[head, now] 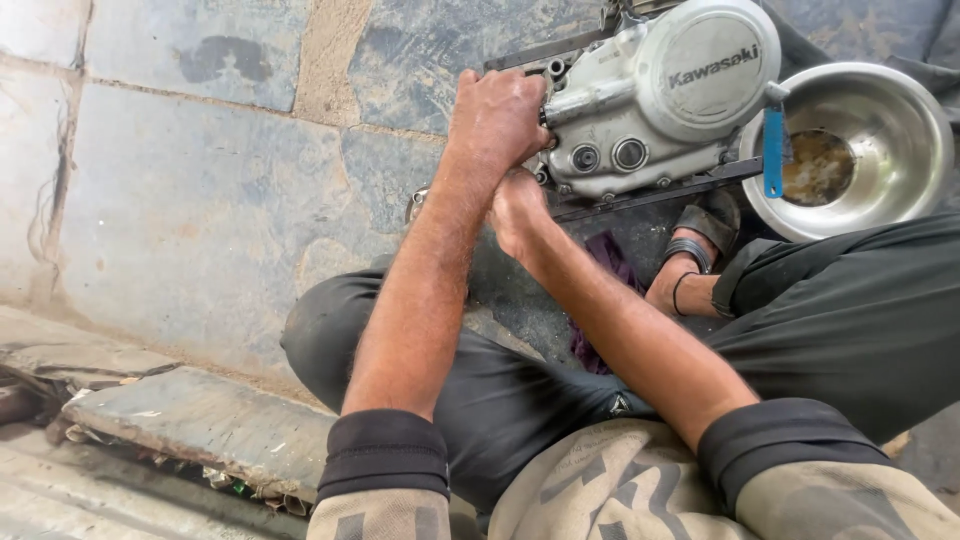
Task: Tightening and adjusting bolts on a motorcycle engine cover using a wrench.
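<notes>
A silver motorcycle engine point(655, 100) with a round side cover rests on a dark metal frame point(650, 190) on the stone floor. My left hand point(497, 118) is clenched in a fist against the engine's left end; what it grips is hidden. Just below it, my right hand point(517, 212) curls in under the engine's lower left corner with its fingers out of sight. Both forearms reach forward over my bent knees.
A steel bowl point(900, 110) with brown residue stands right of the engine, and a blue-handled tool point(773, 150) leans on its rim. My sandalled foot point(695, 255) and a purple cloth point(610, 260) lie under the frame. A stone kerb point(190, 420) runs along the lower left.
</notes>
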